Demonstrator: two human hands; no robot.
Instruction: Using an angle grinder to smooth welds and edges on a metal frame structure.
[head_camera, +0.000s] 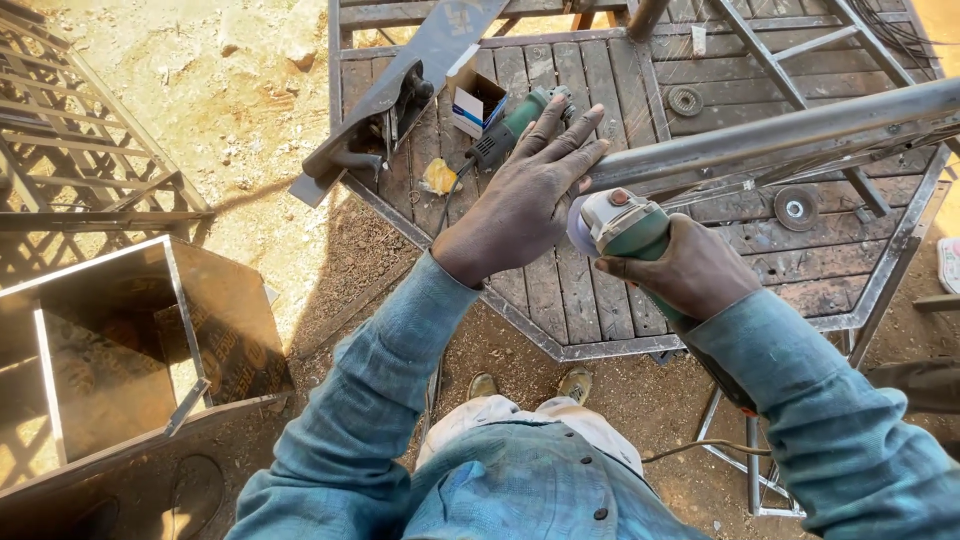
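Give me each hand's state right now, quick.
Left hand: open, flat on the long grey metal tube.
Right hand: closed around the green angle grinder.

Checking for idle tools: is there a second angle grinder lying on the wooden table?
Yes, a second green angle grinder lies on the wooden table beyond the left hand, while the right hand holds another grinder.

Both arms, in blue-grey long sleeves, reach from the near edge towards the far side. The left hand (528, 195) is stretched out flat, palm down, fingers spread slightly and pointing far and to the right, the wrist bare beyond the cuff. The right hand (682, 268), just right of it and nearer, is curled into a closed grip, knuckles up, its forearm running back to the near right.
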